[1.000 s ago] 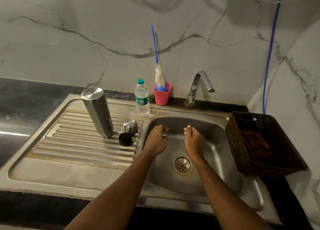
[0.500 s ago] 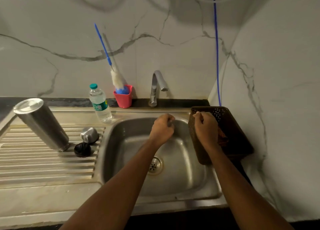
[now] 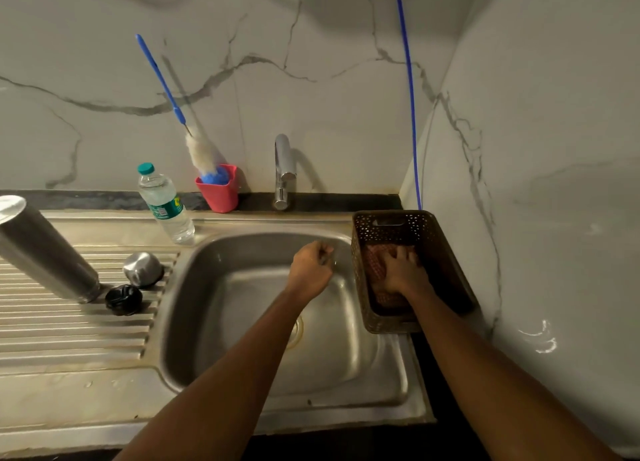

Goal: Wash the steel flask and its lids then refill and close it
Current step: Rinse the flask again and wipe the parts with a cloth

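The steel flask (image 3: 45, 252) stood seemingly mouth-down at the drainboard's (image 3: 69, 329) left edge, steel cap (image 3: 142, 269) and black stopper (image 3: 123, 299) beside it, probably to drain. The right hand (image 3: 401, 273) lay spread-fingered on a reddish cloth (image 3: 375, 270) in the brown basket (image 3: 358, 273), likely to fetch it. The left hand (image 3: 310, 270), a fist that looked empty, waited over the basin (image 3: 242, 287).

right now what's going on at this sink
A person's right hand is in the brown basket, fingers spread on a reddish cloth. The left hand hangs curled over the sink, holding nothing visible. The steel flask, steel cap and black lid sit untouched on the drainboard.
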